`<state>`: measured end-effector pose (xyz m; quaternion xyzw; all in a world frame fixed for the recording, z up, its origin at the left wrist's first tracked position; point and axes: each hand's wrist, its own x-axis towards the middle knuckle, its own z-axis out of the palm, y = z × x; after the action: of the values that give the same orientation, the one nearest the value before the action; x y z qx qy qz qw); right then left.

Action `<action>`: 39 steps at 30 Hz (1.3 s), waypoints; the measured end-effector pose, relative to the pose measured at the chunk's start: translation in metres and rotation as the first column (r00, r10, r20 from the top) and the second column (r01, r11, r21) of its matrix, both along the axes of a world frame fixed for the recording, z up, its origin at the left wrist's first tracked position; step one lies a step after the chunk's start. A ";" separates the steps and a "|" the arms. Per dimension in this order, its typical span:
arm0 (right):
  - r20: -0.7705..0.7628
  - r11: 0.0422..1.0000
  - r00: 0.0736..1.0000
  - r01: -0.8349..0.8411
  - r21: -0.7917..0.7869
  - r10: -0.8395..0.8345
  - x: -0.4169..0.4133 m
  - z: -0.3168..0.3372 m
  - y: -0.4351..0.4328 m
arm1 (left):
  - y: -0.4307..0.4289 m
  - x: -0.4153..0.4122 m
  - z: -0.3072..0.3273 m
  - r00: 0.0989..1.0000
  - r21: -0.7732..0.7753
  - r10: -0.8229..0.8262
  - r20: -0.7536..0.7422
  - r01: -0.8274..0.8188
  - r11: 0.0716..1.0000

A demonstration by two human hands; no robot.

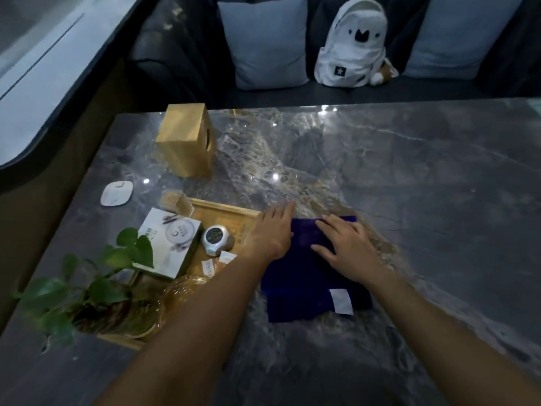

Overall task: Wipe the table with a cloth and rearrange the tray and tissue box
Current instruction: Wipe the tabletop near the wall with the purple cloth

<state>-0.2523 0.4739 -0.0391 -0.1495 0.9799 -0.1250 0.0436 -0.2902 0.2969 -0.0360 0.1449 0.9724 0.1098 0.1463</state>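
A dark blue cloth [295, 288] with a white label lies flat on the grey marble table [409, 171]. My right hand [348, 247] rests palm down on its far part, fingers spread. My left hand [273, 230] lies flat at the cloth's left edge, next to the wooden tray [222, 208]. The tray sits at the table's left front and holds a white box, a round silver gadget, sachets and a potted plant. The wooden tissue box [187, 139] stands on end at the far left of the table.
A white square coaster [117, 193] lies left of the tray near the table's edge. The green plant [87, 282] in a glass bowl fills the tray's near end. Behind the table a dark sofa carries grey cushions and a white backpack [354, 42].
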 end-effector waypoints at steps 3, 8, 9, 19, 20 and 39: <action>-0.005 0.997 0.997 0.081 0.000 -0.081 -0.001 -0.002 0.002 | 0.002 -0.006 0.002 0.997 -0.091 0.070 0.031 -0.066 0.994; 0.097 0.993 0.989 0.113 0.032 -0.116 -0.013 0.003 0.014 | 0.003 -0.008 0.013 0.999 -0.119 0.025 0.038 -0.020 0.993; 0.086 0.992 0.989 0.119 0.045 -0.123 -0.013 0.003 0.014 | 0.004 -0.007 0.016 0.999 -0.078 0.016 0.051 -0.012 0.997; 0.006 0.958 0.966 0.256 -0.131 -0.257 0.010 -0.005 -0.010 | 0.006 0.018 0.048 0.923 0.527 0.085 0.376 -0.288 0.800; 0.021 0.953 0.964 0.266 -0.142 -0.266 0.009 -0.002 -0.008 | 0.006 0.019 0.051 0.938 0.527 0.036 0.343 -0.224 0.820; 0.523 0.241 0.770 0.621 -0.746 -0.365 -0.006 0.053 -0.062 | 0.009 0.028 0.112 0.918 0.756 0.178 0.355 -0.394 0.522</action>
<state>-0.2584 0.4124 0.0138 0.1860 0.7387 -0.6470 0.0337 -0.2626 0.3062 0.0757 0.0190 0.7968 0.5834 0.1559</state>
